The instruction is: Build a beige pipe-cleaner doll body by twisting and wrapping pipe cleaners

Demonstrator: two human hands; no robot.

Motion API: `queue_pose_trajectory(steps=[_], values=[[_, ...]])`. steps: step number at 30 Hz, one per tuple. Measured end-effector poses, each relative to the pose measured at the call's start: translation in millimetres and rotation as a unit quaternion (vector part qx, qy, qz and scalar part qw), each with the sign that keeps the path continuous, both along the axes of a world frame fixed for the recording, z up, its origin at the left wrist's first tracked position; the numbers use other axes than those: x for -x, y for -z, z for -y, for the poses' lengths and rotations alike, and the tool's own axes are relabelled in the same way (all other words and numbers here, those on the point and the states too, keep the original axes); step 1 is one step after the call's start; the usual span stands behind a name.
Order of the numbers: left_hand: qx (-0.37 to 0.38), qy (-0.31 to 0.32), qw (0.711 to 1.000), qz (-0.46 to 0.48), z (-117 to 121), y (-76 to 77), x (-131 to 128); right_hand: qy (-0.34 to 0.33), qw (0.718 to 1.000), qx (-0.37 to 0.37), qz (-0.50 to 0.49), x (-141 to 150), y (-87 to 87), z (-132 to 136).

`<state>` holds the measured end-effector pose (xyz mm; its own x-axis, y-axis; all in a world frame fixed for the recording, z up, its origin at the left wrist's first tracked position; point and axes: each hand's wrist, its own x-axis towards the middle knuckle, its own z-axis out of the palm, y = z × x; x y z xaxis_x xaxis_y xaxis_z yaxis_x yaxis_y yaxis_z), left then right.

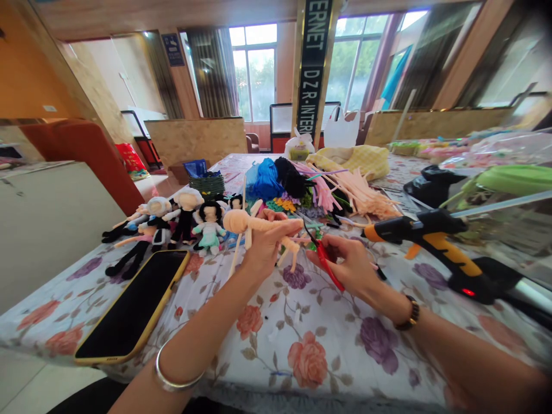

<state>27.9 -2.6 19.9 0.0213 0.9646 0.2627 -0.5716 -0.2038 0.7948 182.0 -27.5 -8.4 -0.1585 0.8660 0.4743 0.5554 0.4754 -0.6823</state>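
A peach-coloured doll body (236, 221), made of fuzzy pipe cleaners with a round head, lies sideways in my left hand (265, 238), whose fingers are wrapped around it. One bent limb hangs below the hand. My right hand (347, 261) grips a small pair of pliers or cutters (328, 265) with red handles. Their dark tip meets or nearly meets the doll's right end; whether the jaws are closed on it cannot be made out. Just right of that hand, a black and orange glue gun (431, 238) rests with its red light on.
Several finished dolls (187, 207) sit at the left, behind a phone (133, 307) in a yellow case. Bundles of blue, black and pink pipe cleaners (267, 178) lie at the back. A black plastic bag (431, 184) is at the right. A flowered cloth (306, 359) covers the table.
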Motion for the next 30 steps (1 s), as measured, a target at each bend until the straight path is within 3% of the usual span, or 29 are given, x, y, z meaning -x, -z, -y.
queue_pose_trajectory(steps=[9,17,30], values=[[-0.03,0.001,0.999,-0.032,0,-0.8,2,-0.006,0.999,0.025,-0.031,1,0.3,1],[-0.005,0.017,1.0,0.005,-1,-0.8,2,-0.016,0.997,0.035,-0.07,-4,10.3,-10],[-0.014,0.008,1.0,-0.012,-1,-1.0,2,-0.034,0.999,0.005,-0.012,-2,4.2,-3]])
